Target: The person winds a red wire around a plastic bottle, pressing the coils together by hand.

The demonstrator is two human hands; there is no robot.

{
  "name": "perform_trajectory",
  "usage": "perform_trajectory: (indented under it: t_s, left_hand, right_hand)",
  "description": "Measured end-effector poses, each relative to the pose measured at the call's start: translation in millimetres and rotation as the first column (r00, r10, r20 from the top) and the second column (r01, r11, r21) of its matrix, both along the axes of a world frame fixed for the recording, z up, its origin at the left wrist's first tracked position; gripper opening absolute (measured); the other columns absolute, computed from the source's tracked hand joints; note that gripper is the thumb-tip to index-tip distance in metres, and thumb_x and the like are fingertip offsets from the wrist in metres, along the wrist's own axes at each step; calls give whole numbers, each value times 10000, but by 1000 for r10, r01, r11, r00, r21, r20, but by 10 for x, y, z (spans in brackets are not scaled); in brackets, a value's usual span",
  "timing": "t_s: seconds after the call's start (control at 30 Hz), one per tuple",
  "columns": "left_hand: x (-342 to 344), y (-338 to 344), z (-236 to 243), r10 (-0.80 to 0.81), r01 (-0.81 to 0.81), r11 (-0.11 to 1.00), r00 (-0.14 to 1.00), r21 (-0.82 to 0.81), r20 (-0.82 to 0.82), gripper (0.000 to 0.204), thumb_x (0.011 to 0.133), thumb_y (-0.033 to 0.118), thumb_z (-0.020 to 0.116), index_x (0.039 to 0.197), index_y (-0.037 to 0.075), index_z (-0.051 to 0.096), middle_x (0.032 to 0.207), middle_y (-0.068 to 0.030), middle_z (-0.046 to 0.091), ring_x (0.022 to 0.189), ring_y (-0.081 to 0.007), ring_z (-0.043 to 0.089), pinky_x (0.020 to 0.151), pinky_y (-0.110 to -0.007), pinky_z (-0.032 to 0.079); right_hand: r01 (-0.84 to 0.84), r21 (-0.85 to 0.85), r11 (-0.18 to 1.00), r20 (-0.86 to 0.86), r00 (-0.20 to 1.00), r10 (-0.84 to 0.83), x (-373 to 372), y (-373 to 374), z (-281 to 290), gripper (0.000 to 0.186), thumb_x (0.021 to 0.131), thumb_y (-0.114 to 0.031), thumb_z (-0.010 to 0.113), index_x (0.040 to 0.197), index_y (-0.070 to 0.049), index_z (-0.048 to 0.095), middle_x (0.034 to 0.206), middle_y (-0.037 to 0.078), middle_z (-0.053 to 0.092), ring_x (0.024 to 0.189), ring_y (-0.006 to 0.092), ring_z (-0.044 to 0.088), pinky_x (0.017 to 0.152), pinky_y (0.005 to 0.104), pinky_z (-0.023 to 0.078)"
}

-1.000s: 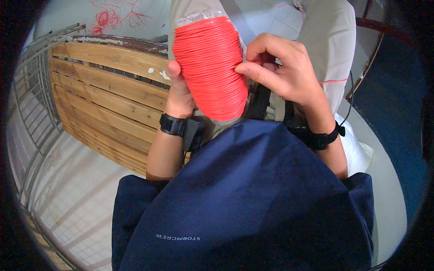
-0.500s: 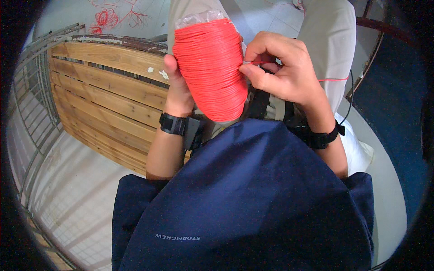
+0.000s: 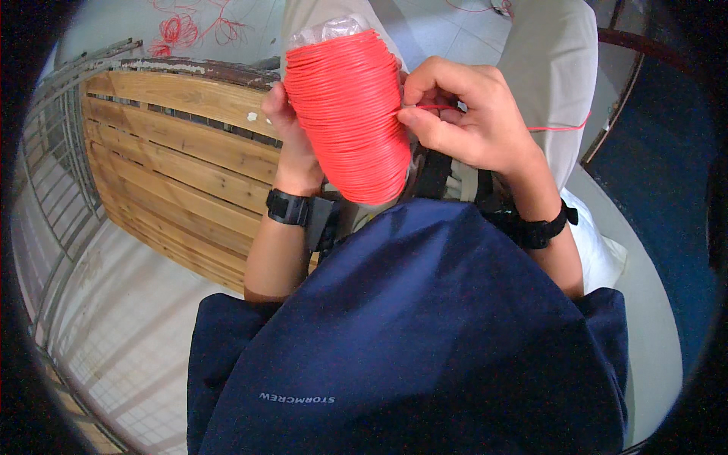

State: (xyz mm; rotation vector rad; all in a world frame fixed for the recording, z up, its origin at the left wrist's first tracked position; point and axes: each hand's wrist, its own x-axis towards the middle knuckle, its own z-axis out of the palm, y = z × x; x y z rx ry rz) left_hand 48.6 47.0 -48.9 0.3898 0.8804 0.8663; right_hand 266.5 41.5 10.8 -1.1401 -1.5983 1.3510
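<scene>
A large spool of red cord (image 3: 347, 114) is held upright but leaning over my lap, with clear plastic (image 3: 330, 30) showing at its top end. My left hand (image 3: 294, 140) grips it from the left; the thumb shows at the edge, while the other fingers are hidden behind the spool. Close against the spool's right side, my right hand (image 3: 466, 114) pinches the red cord (image 3: 560, 127) between thumb and forefinger. That strand runs from the windings through the hand and out to the right across my trouser leg.
A slatted wooden bench (image 3: 182, 144) stands at the left, beside metal railings (image 3: 45, 182). Loose tangles of red cord (image 3: 179, 30) lie on the tiled floor ahead. Near my right arm is a white bag (image 3: 595, 243). A dark blue surface (image 3: 644, 197) lies farther right.
The spool and my left hand have shifted slightly to the left. My right hand has moved a little left along with them, still pinching the cord. The trailing strand has risen slightly.
</scene>
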Motion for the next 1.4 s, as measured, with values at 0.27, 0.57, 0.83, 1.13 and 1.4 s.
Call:
perform_trajectory:
  t_s: [0.27, 0.57, 0.83, 1.13, 1.4]
  left_hand:
    - [86, 15, 50, -27, 21, 998, 993, 57, 115, 1396, 522, 1007, 387, 1461, -21, 278, 1250, -243, 568, 1112, -326, 599, 979, -436, 499]
    - [27, 49, 65, 22, -24, 994, 1000, -105, -13, 1339, 569, 967, 458, 1465, -11, 276, 1279, -239, 555, 1133, -337, 586, 996, -456, 486]
    - [8, 56, -37, 1, 6, 999, 977, -34, 214, 1340, 576, 950, 490, 1480, -7, 240, 1278, -255, 550, 1124, -344, 587, 992, -456, 489]
    - [1, 101, 12, 10, -9, 1000, 997, -25, 71, 1211, 672, 888, 476, 1460, -11, 285, 1245, -255, 576, 1118, -334, 595, 987, -440, 492]
    - [-7, 121, 28, -2, 1, 1000, 999, -26, -36, 1181, 708, 877, 438, 1445, -36, 306, 1233, -242, 587, 1101, -327, 600, 970, -427, 497]
  right_hand:
    - [-1, 34, 999, 28, 1000, 0, 24, -1, -47, 238, 825, -210, 754, 772, -42, 594, 614, 40, 575, 518, 117, 535, 485, 258, 401]
    - [-13, 37, 999, -9, 1000, 13, -26, 9, -36, 219, 819, -169, 759, 769, -31, 596, 629, 9, 581, 525, 65, 506, 475, 216, 365]
    - [-10, 17, 1000, -8, 1000, 11, 30, 11, -76, 213, 814, -151, 751, 751, -32, 587, 607, -5, 565, 513, 51, 489, 470, 210, 357]
    - [-14, -26, 1000, 20, 1000, 14, 11, 17, -104, 352, 811, -317, 783, 719, -49, 576, 590, 45, 562, 515, 121, 547, 487, 272, 428]
    - [-52, -3, 999, 24, 998, 52, 29, 24, -26, 208, 817, -188, 729, 778, -34, 594, 621, 51, 588, 540, 112, 564, 510, 267, 457]
